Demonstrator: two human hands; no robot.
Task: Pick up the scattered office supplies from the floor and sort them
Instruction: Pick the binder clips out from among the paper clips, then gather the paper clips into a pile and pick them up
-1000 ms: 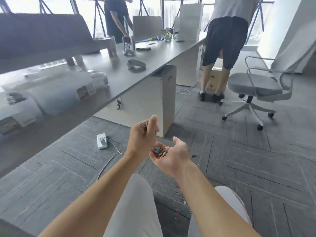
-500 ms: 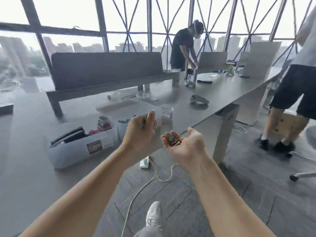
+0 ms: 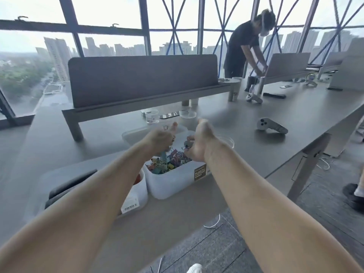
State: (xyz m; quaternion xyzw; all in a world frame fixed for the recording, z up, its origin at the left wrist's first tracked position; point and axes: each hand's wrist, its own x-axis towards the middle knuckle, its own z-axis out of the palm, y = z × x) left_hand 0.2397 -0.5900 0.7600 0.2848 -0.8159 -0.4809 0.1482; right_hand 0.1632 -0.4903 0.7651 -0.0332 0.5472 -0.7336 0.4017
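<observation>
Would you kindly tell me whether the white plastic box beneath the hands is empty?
Not empty: the translucent white plastic box holds a heap of coloured binder clips, visible through its open top.

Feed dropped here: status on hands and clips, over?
Left hand pinches a binder clip. Right hand grips loose clips. Both above the clip bin. Nothing in the way.

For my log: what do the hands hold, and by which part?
Left hand pinches a small clip at its wire loop; right hand cups loose clips in its palm.
</observation>
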